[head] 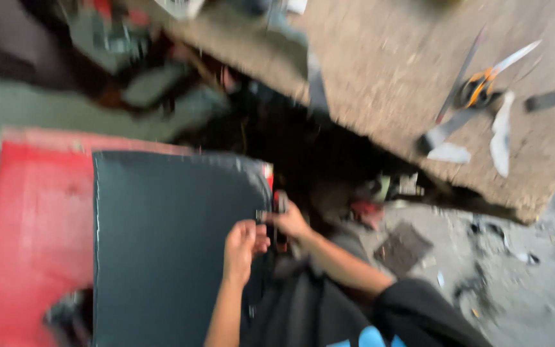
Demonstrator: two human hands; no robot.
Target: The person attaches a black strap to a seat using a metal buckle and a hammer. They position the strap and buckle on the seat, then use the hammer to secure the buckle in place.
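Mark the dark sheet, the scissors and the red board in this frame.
dark sheet (168,244), head view, on the middle of its flat face.
scissors (476,90), head view, on the orange pivot where the blades cross.
red board (40,225), head view, on its bare face left of the sheet.

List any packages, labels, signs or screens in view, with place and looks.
None can be made out; the picture is blurred.
Nearest to the hands: a dark sheet lying over a red sheet, its right edge pinched by the left hand and the right hand.
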